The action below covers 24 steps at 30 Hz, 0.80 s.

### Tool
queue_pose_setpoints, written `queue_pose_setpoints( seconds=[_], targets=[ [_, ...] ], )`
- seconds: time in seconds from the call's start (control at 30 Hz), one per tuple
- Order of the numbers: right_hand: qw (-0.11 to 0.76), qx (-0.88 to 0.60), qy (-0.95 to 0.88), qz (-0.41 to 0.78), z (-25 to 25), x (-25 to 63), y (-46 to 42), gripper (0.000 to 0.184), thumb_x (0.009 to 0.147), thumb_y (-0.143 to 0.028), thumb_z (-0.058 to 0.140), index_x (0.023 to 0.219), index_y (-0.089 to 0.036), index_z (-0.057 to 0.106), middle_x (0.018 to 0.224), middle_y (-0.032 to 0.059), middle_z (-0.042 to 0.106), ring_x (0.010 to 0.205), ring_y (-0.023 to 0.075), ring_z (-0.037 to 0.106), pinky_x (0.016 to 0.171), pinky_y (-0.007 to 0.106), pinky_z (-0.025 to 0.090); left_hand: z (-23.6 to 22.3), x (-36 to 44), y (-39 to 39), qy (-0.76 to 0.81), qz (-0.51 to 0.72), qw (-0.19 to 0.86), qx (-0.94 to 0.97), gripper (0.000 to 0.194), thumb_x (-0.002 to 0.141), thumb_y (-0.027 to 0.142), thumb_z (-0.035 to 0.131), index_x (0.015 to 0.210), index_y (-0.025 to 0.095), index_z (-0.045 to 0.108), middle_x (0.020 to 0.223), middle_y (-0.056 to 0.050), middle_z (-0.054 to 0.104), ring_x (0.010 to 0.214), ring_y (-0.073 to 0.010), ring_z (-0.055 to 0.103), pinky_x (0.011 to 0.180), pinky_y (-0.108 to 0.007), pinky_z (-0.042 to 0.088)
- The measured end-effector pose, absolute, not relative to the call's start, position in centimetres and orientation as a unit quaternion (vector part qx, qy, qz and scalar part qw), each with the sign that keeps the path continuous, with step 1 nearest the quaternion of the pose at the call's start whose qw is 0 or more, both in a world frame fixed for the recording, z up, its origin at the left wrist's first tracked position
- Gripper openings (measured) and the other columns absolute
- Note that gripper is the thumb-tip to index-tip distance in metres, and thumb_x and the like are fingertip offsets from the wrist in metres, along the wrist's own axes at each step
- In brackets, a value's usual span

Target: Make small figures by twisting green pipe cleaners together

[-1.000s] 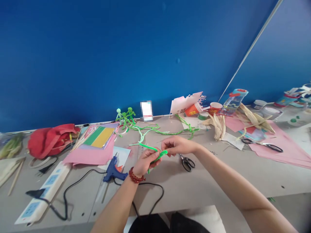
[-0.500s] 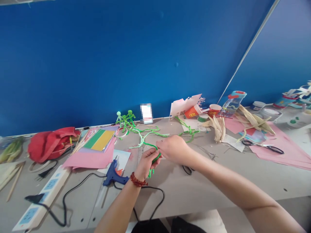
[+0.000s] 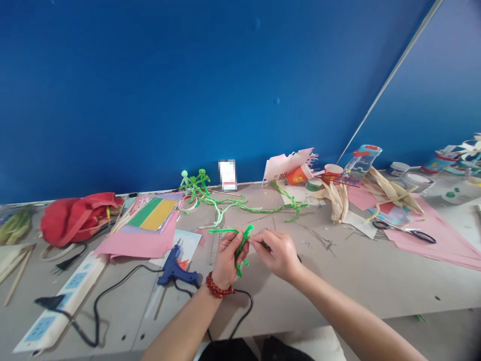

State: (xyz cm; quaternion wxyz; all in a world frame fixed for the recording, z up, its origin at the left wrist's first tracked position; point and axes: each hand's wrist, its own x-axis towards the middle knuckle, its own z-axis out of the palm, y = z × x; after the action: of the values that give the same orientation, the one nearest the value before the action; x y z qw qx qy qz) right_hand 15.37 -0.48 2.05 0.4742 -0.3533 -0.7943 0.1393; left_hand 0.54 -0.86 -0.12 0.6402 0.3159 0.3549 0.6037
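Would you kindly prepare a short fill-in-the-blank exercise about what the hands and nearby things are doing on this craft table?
1. Both hands hold a fuzzy ____ pipe cleaner.
2. The left hand wears a bracelet of ____ beads on its wrist.
3. The blue hot glue gun lies to the ____ of the left hand.
4. The red cloth bag rests on the grey table by the ____ wall.

Missing words: green; red; left; blue

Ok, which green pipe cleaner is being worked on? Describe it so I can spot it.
On the grey table, at the near edge in the middle, the left hand and right hand pinch the green pipe cleaner. Unlike the loose green strands farther back, it is lifted and twisted.
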Motion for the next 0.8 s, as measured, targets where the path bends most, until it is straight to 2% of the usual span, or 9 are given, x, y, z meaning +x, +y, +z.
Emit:
queue_pose_setpoints(
  seconds=[0.1,0.17,0.27,0.37,0.47,0.53,0.67,0.8],
  targets=[
    [0.474,-0.373,-0.716,0.352,2.3,15.2,0.0,0.022,0.091,-0.03,0.057,0.072,-0.019,0.058,0.06,-0.0013,0.06,0.054,0.0116,0.055,0.052,0.021,0.041,-0.4,0.4,-0.8,0.353,0.603,0.629,0.341,0.035,0.073,0.045,0.076,0.071,0.017,0.056,0.048,0.006,0.054,0.035,-0.0039,0.036,0.036,-0.017,0.024],
    [0.479,-0.371,-0.686,0.403,2.2,15.0,0.2,0.024,0.09,-0.032,0.059,0.069,-0.019,0.056,0.061,-0.0013,0.059,0.056,0.0123,0.055,0.052,0.022,0.041,-0.7,0.2,-0.6,0.362,0.599,0.613,0.367,0.035,0.077,0.048,0.073,0.072,0.018,0.056,0.05,0.006,0.052,0.038,-0.0051,0.039,0.037,-0.018,0.026],
    [0.489,-0.384,-0.7,0.351,1.8,14.8,0.3,0.022,0.091,-0.03,0.058,0.071,-0.019,0.058,0.065,0.0005,0.061,0.06,0.0136,0.056,0.055,0.023,0.042,-0.9,0.0,-0.4,0.375,0.583,0.583,0.423,0.037,0.08,0.05,0.069,0.07,0.018,0.055,0.051,0.006,0.049,0.043,-0.0069,0.043,0.042,-0.02,0.031],
    [0.479,-0.381,-0.76,0.219,1.5,14.9,0.0,0.02,0.094,-0.025,0.053,0.077,-0.02,0.062,0.065,0.0022,0.063,0.06,0.0142,0.055,0.057,0.024,0.041,-1.0,0.0,-0.4,0.386,0.573,0.558,0.458,0.034,0.08,0.05,0.069,0.076,0.018,0.06,0.051,0.006,0.048,0.044,-0.0072,0.043,0.044,-0.021,0.031],
    [0.465,-0.343,-0.81,0.096,1.3,15.0,-0.1,0.023,0.096,-0.019,0.045,0.082,-0.02,0.063,0.067,0.004,0.064,0.061,0.0149,0.056,0.059,0.025,0.041,-1.0,0.1,-0.4,0.394,0.589,0.559,0.43,0.031,0.078,0.047,0.071,0.079,0.018,0.062,0.049,0.007,0.047,0.043,-0.0067,0.041,0.043,-0.02,0.029],
    [0.47,-0.318,-0.821,0.056,1.1,14.9,-0.2,0.022,0.096,-0.015,0.044,0.085,-0.019,0.063,0.069,0.0048,0.066,0.062,0.0154,0.057,0.06,0.026,0.041,-0.8,0.2,-0.5,0.393,0.603,0.576,0.387,0.03,0.074,0.044,0.074,0.079,0.018,0.061,0.048,0.007,0.047,0.042,-0.0065,0.04,0.041,-0.02,0.028],
    [0.494,-0.321,-0.8,0.113,0.5,14.6,-0.1,0.019,0.095,-0.017,0.047,0.083,-0.02,0.061,0.065,0.0022,0.064,0.057,0.0138,0.055,0.058,0.025,0.041,-0.3,0.3,-0.7,0.384,0.619,0.61,0.313,0.029,0.067,0.036,0.078,0.081,0.018,0.06,0.046,0.008,0.05,0.04,-0.0064,0.041,0.04,-0.018,0.026],
    [0.51,-0.309,-0.789,0.151,-0.3,14.3,0.0,0.021,0.096,-0.022,0.047,0.079,-0.02,0.059,0.063,0.0015,0.064,0.056,0.0136,0.056,0.057,0.025,0.042,-0.1,0.4,-0.8,0.359,0.61,0.641,0.296,0.025,0.069,0.034,0.074,0.077,0.018,0.056,0.045,0.008,0.051,0.036,-0.0045,0.035,0.04,-0.018,0.025]
  ],
)
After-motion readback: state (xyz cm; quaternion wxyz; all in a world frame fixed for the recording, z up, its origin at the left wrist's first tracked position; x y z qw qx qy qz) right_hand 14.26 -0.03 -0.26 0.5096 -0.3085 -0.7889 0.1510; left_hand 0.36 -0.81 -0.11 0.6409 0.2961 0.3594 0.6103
